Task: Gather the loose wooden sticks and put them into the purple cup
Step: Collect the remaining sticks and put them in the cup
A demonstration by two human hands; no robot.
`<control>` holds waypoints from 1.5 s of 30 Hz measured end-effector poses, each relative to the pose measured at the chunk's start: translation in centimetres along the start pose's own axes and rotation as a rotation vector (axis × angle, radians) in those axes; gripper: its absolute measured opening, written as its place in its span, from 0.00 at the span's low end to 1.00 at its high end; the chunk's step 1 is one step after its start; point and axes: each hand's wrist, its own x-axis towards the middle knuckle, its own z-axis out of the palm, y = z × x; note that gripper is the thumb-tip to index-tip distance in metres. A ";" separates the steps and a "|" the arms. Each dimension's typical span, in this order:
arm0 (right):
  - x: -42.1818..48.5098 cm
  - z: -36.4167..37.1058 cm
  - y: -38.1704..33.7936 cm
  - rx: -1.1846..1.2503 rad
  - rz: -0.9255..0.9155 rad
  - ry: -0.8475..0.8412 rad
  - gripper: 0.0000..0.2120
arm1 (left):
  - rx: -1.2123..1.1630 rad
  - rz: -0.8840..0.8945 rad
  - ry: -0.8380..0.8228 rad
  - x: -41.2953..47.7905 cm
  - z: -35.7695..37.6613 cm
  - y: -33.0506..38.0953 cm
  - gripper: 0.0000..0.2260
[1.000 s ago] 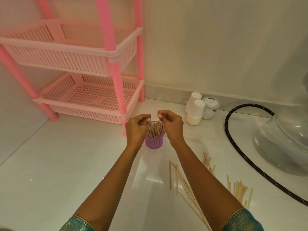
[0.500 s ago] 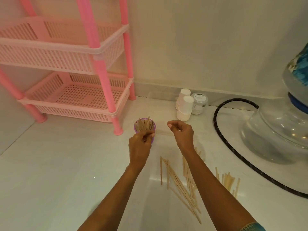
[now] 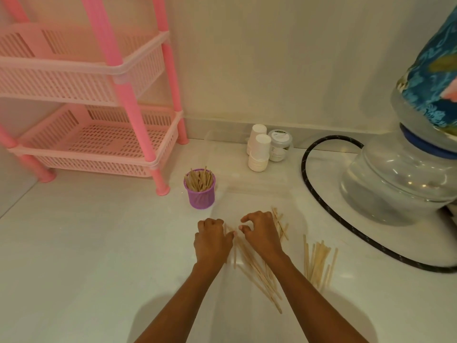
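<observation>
Task partway, perhaps half done by my guess. The small purple mesh cup stands upright on the white surface, far & left of the hands, just beside a foot of the pink plastic rack. It's already crowded w/ wooden sticks standing on end.

Left to gather are three lots lying flat:
- A long fan of loose sticks runs btwn the forearms toward the near edge.
- A short crossed bunch lies just right of the right hand.
- A separate pile lies further right, apart from both hands.

The left hand is down at the far end of the fan, fingers curled under, thumb by the stick tips. Can't tell if it has any pinched. The right hand is just beside it, thumb & forefinger bent in a C w/ a gap, nothing visibly in them.

Around:
- White paper cups & a small pale-lidded jar sit by the far wall.
- A black hose curves along the right.
- A big clear water bottle w/ a blue patterned cover is at far right.

Route from fan to cup looks open. The cup's fullness is prob. the snag: new sticks must thread in among the others, & a light cup could tip. The hose is near the right pile, not touching it.
</observation>
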 end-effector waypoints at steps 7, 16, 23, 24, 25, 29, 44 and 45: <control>-3.7 0.4 1.4 -0.256 -0.085 -0.055 0.16 | 0.266 -0.015 -0.017 -1.2 1.3 0.7 0.24; -6.4 0.8 2.4 -0.332 -0.135 -0.098 0.23 | 0.273 -0.062 -0.004 -1.3 2.1 1.8 0.28; -8.2 0.7 3.2 -0.297 -0.189 -0.119 0.20 | 0.247 -0.102 0.000 -0.7 2.2 2.1 0.23; -8.3 0.6 3.3 -0.282 -0.196 -0.110 0.18 | 0.239 -0.104 -0.002 -0.7 2.2 2.0 0.22; -8.4 0.5 3.4 -0.271 -0.203 -0.099 0.17 | 0.223 -0.109 -0.005 -0.7 2.1 1.9 0.21; -8.6 0.5 3.4 -0.221 -0.179 -0.085 0.14 | 0.179 -0.118 -0.008 -0.7 1.6 1.3 0.17; -7.0 0.1 3.6 -0.272 0.029 -0.002 0.11 | 0.083 -0.140 -0.010 -2.1 -0.5 -1.2 0.09; -6.7 0.2 3.4 -0.271 0.040 0.003 0.10 | 0.082 -0.142 -0.024 -2.4 -0.6 -1.2 0.09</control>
